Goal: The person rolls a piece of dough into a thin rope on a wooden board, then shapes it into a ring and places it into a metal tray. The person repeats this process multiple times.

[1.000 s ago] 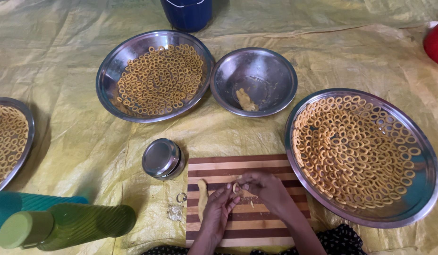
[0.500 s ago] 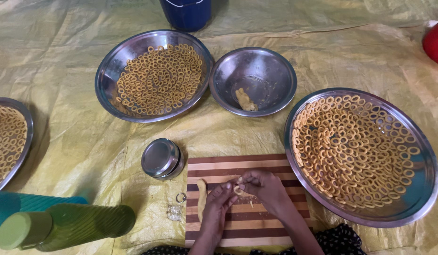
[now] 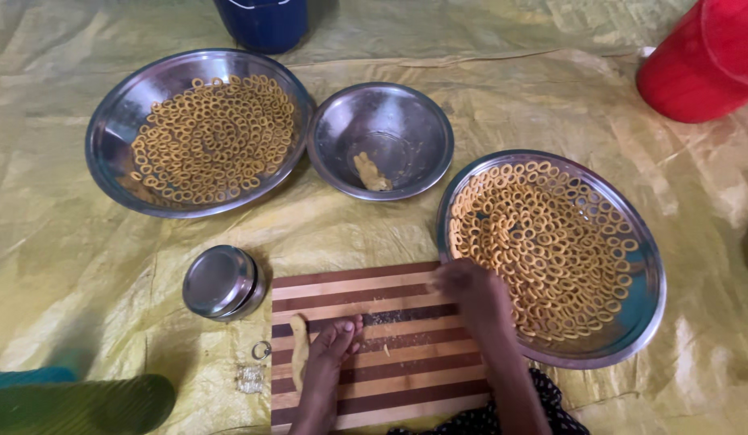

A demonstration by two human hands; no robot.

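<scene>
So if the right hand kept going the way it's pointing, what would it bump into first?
Probably the big steel plate full of little dough rings. The right hand is blurred, reaching up and right off the striped board, nearly at the rim.

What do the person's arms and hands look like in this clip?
Both forearms are bare: no sleeves, gloves, watch or bangles show. The left hand shows short, plain nails and no rings. The right hand is motion-blurred, so its finer details cannot be made out. Dark dotted fabric shows below the arms.
</scene>
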